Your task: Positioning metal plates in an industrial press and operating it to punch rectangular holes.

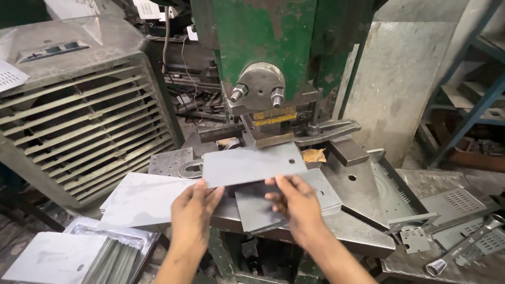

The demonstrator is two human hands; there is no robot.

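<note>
While I look down from my head camera, both my hands hold one flat grey sheet (251,164) level in front of the green press (265,42). My left hand (192,213) pinches the sheet's near left corner, thumb on top and fingers under it. My right hand (295,202) grips the near edge further right, thumb on top, fingers curled beneath. The sheet's far edge sits just under the press head (259,89), near the die block (271,138), and a small hole shows by its far right corner. I cannot tell whether the sheet touches the die.

Below the sheet, more cut sheets (286,202) lie stacked on the press bed (363,197). Another sheet (144,199) lies to the left, just beside my left hand. Further left stands a grey louvred cooler (79,121). At the lower left a tray (113,247) holds more plates. On the right, perforated metal parts (455,202) lie on a bench, with a spanner (465,244) near them
</note>
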